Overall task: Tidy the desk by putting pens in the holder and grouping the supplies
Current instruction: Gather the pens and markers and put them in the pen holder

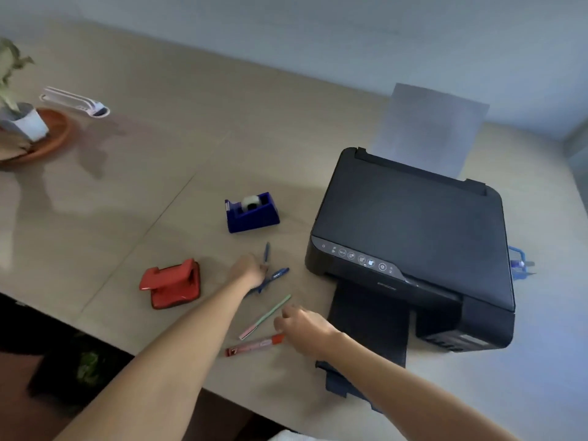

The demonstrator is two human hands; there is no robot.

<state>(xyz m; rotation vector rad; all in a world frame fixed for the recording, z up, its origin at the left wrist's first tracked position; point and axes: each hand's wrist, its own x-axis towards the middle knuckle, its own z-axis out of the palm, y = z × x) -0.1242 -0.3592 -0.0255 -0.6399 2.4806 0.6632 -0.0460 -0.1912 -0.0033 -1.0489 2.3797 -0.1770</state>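
Observation:
My left hand (pixel 249 271) is closed around a thin blue pen (pixel 267 251) that sticks up from its fingers. A second, thicker blue pen (pixel 277 275) lies on the desk just under that hand. A green and pink pen (pixel 266 316) and a red marker (pixel 254 344) lie side by side nearer to me. My right hand (pixel 302 327) hovers with bent fingers at the marker's red cap end, holding nothing. A blue tape dispenser (pixel 252 213) stands behind the pens. To their left sits a red hole punch (pixel 171 283).
A black printer (pixel 410 237) fills the right side, its paper tray (pixel 369 319) reaching toward me. A blue object (pixel 520 262) peeks out behind its right edge. At far left are a white slatted item (pixel 74 101) and a potted plant (pixel 24 122) on an orange saucer.

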